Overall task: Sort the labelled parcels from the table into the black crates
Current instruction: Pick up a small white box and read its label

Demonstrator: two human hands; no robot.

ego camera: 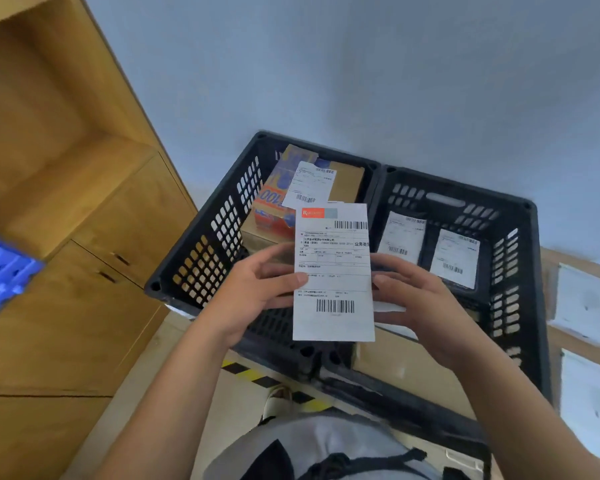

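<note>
Both hands hold one white labelled parcel (333, 271) upright above the two black crates — the left hand (257, 289) grips its left edge with the thumb across the label, the right hand (416, 299) clasps the right edge. The left crate (201, 258) holds a cardboard box (291, 199); the right crate (513, 258) holds two dark labelled packets (430, 251).

Landmark: left crate (201, 258). Its far half is blocked by a labelled carton (340, 183) atop a printed box (271, 216). Over its near half, both hands hold a labelled parcel (333, 271). The adjoining right crate (520, 271) holds two flat dark parcels (426, 251); open air above them.
</note>
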